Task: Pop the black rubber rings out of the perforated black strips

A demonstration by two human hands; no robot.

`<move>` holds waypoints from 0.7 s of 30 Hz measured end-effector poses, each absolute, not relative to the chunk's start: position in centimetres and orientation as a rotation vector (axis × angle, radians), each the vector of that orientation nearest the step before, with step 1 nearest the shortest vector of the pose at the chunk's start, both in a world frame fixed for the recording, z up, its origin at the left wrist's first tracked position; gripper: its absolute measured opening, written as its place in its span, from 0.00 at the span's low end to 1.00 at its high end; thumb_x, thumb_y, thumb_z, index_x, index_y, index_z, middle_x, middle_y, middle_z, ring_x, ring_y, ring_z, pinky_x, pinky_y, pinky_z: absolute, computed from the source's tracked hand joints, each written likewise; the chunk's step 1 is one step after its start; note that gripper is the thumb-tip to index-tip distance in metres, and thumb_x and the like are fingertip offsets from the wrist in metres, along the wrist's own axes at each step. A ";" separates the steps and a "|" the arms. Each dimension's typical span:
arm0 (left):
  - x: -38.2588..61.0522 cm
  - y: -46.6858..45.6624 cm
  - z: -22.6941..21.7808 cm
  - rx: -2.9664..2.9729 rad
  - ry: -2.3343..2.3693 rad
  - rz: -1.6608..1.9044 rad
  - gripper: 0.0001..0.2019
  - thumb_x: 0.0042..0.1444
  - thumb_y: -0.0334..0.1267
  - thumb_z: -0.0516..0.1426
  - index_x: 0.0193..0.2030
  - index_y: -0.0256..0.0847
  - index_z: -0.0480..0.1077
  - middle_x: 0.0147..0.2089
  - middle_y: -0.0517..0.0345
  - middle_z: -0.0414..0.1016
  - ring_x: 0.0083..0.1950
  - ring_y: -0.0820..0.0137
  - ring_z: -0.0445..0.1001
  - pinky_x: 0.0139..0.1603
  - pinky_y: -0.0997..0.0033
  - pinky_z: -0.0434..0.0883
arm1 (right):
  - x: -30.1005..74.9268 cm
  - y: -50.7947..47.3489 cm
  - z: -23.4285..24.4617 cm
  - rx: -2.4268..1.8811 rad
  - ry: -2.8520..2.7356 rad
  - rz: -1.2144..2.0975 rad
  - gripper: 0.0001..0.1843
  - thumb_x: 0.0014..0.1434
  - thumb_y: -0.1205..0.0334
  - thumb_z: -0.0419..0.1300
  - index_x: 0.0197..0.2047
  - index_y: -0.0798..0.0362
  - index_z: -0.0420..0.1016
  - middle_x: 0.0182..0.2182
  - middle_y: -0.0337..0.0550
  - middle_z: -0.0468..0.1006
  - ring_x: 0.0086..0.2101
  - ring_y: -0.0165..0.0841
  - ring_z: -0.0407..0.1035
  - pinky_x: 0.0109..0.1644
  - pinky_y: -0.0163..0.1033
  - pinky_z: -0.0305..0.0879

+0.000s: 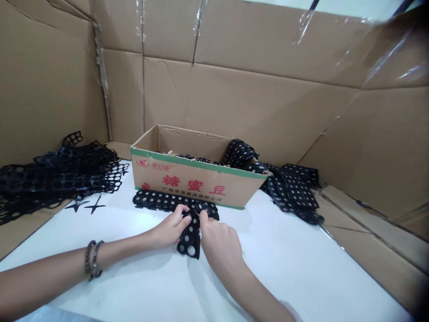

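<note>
My left hand (pixel 176 227) is closed on a short black strip with rows of pale round dots (pixel 189 239), thumb on top, and the strip's lower end hangs toward me. My right hand (pixel 219 237) is curled shut against the strip's right edge. A thin, pale bit shows by its fingertips, too small to name. Just behind both hands lies a longer stack of black dotted strips (pixel 157 201), along the foot of an open cardboard box (pixel 194 181) with green edging and red lettering. More black pieces lie inside the box.
A heap of black perforated sheet scraps (pixel 67 172) lies at the left of the white table (pixel 140 286), with small black star-shaped bits (pixel 94 205) beside it. Several dotted strips (pixel 293 192) are piled at the right. Tall cardboard walls (pixel 234 98) surround the table.
</note>
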State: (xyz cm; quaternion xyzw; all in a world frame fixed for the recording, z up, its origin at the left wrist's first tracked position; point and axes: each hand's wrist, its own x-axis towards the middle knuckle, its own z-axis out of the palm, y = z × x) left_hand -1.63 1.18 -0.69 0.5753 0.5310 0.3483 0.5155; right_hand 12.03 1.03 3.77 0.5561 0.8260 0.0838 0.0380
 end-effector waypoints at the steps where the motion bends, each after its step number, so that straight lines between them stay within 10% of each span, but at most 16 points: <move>1: -1.6 1.2 -0.7 1.396 1.270 0.819 0.14 0.58 0.47 0.44 0.45 0.41 0.55 0.23 0.69 0.56 0.16 0.79 0.54 0.15 0.80 0.54 | 12.0 1.0 3.7 1.697 2.537 0.259 0.13 0.57 0.77 0.44 0.41 0.57 0.63 0.26 0.48 0.75 0.30 0.37 0.73 0.28 0.34 0.61; 6: -1.6 1.6 -1.1 1.591 1.185 0.883 0.15 0.58 0.47 0.45 0.29 0.38 0.59 0.25 0.62 0.62 0.25 0.75 0.60 0.23 0.78 0.59 | 12.1 1.2 3.5 1.658 2.588 0.260 0.15 0.60 0.71 0.43 0.50 0.56 0.58 0.26 0.46 0.74 0.29 0.39 0.73 0.26 0.34 0.59; 21: -1.5 1.5 -1.5 1.558 1.255 0.873 0.18 0.57 0.51 0.45 0.23 0.40 0.54 0.18 0.66 0.57 0.18 0.76 0.58 0.18 0.77 0.57 | 11.7 1.1 1.9 1.659 2.583 0.300 0.24 0.59 0.71 0.43 0.59 0.58 0.50 0.31 0.49 0.74 0.28 0.36 0.72 0.27 0.34 0.61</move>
